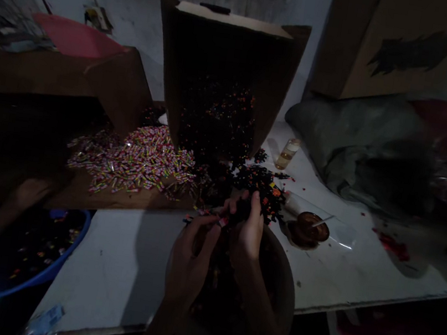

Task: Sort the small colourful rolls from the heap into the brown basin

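Note:
Above a wide round basin [288, 281] of small dark pieces, my two hands work close together. The fingertips of my left hand [193, 258] are pinched at a small pink-and-white piece [222, 221]. My right hand [250, 233] is closed, its thumb raised and its fingers curled inward; what lies in it is too dark to make out. Just beyond my hands a heap of black and orange pieces [261, 181] spills from an upright cardboard box [280, 86]. To the left is a pile of small pink, white and yellow-green pieces [136, 157].
On the white table [108, 262] to the right stand a small glass of amber liquid [287, 154] and a brown bowl with a stick [312, 228]. At left, another person's hand [30, 192] is over a blue basin [62, 261]. A large carton [401, 48] stands back right.

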`<state>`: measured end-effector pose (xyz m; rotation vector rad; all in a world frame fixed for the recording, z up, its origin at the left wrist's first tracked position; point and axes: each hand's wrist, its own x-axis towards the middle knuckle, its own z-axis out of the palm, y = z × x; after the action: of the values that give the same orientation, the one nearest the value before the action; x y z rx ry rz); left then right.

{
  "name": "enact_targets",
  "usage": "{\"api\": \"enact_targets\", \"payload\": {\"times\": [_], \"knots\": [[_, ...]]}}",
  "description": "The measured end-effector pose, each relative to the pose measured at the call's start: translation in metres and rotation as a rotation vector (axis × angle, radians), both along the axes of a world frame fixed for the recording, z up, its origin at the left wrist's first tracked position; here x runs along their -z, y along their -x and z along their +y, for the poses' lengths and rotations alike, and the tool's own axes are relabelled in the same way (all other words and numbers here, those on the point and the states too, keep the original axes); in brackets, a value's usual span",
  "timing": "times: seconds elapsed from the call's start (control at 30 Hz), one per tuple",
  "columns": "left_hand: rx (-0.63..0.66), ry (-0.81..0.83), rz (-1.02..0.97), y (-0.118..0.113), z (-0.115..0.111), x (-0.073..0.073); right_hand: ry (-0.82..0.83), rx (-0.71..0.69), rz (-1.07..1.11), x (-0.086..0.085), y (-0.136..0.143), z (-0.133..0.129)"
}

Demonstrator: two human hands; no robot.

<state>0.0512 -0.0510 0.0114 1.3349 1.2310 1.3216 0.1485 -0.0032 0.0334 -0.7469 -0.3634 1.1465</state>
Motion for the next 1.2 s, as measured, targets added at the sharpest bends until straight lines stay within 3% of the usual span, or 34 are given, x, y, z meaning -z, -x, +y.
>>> {"api": "enact_targets", "payload": {"times": [0.33, 0.6, 0.8, 1.03, 1.2], "knots": [[-0.026, -0.032, -0.039, 0.001, 0.002, -0.008, -0.043, 0.044, -0.071, 0.0, 0.008, -0.001], [-0.047, -0.082, -0.027, 0.001, 0.0, -0.003, -0.008, 0.138, -0.111, 0.002, 0.012, -0.004], [-0.058, -0.064, 0.007, 0.003, -0.004, -0.001, 0.021, 0.123, -0.094, 0.002, 0.017, -0.002], [-0.057, -0.075, 0.124, 0.001, -0.01, 0.012, 0.133, 0.232, -0.145, 0.009, 0.015, 0.0], [-0.12, -0.066, 0.046, 0.0, -0.008, 0.009, 0.09, 0.217, -0.097, 0.011, 0.015, -0.001]]}}
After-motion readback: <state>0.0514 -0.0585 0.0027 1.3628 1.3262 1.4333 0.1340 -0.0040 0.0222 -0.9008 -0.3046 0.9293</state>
